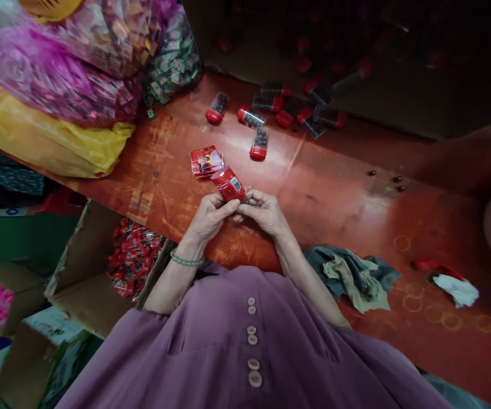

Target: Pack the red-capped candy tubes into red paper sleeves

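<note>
Holding a red packet [229,184] between them, the left hand [208,218] and the right hand [265,213] meet over the near part of the red-brown table [334,193], close in front of the person's purple buttoned garment [249,352]. The left thumb and fingers are pinched on the packet's lower edge. The right fingers are curled together at the same end and seem to grip it too, though the contact is small and partly hidden. The packet tilts up and away from the hands, its barcode side showing. Its upper end touches or overlaps a second red packet [205,161] that lies flat on the table. A green bracelet [186,261] circles the left wrist.

Farther back on the table lie several small clear tubes with red caps [259,143], scattered on their sides and well apart from the hands, with more of them in the dark beyond. At the far left stand bulging plastic bags, a pink bag [36,68] over a yellow bag [49,142]. Below the table's left edge an open cardboard box [83,267] holds a heap of red packets [134,258]. To the right of the person, a crumpled grey-green cloth [351,272] lies on the table, and a white rag [458,289] lies farther right
</note>
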The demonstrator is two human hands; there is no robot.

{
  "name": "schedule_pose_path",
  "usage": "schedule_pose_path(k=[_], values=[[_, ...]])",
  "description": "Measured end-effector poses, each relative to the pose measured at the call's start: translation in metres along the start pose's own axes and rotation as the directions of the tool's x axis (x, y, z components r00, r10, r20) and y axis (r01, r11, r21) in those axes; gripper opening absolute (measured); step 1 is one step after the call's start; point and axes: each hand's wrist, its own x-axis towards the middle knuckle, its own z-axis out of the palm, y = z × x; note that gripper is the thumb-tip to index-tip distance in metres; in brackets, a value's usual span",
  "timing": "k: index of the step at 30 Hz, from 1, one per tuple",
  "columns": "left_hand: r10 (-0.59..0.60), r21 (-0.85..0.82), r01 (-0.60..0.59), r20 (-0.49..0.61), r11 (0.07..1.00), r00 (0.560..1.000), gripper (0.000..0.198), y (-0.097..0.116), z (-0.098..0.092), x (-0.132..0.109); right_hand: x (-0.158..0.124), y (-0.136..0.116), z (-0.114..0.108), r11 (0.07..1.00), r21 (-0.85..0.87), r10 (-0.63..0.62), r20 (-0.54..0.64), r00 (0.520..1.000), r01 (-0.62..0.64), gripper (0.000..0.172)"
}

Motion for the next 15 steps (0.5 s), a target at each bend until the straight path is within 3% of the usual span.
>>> schedule_pose_path(k=[6,12,15], values=[[0.114,-0.118,-0.144,-0.235,0.982,0.965,0.038,-0.004,0.007,-0.002,0.002,-0.001,0.003,0.999,-0.04,0.023,-0.011,1.0,-0.023,0.041],[0.006,-0.163,-0.028,-0.134,0.986,0.991,0.04,-0.013,0.006,-0.008,-0.002,0.003,0.006,0.993,-0.11,-0.039,-0.053,0.998,0.033,0.039],[0.027,-0.215,-0.062,-0.163,0.975,0.986,0.042,-0.011,-0.001,-0.01,-0.002,0.006,0.009,0.985,-0.168,-0.053,-0.051,0.997,0.043,0.041]])
